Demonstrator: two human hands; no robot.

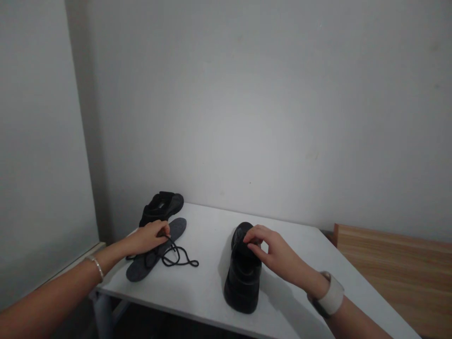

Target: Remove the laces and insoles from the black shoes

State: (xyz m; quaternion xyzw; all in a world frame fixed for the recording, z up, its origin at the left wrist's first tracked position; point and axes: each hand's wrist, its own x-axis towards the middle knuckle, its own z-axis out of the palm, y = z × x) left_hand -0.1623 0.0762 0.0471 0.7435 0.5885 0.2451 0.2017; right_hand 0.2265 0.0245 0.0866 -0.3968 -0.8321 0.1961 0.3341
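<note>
A black shoe (242,285) stands on the white table, its heel toward me. At its opening, my right hand (268,247) has thumb and fingers closed on the shoe's tongue (247,249). Over on the left, my left hand (152,235) is closed on a black shoelace (176,256), whose loops trail onto the table. Beneath that hand and lace lies a dark grey insole (139,270). Just behind it rests a second black shoe (173,203), its opening showing and no lace visible in it. The left fingertips are partly hidden.
The white table (205,292) backs onto a grey wall (247,117). A wood-grain board (395,273) stands beyond the table's right edge. To the left is a pale panel (38,141).
</note>
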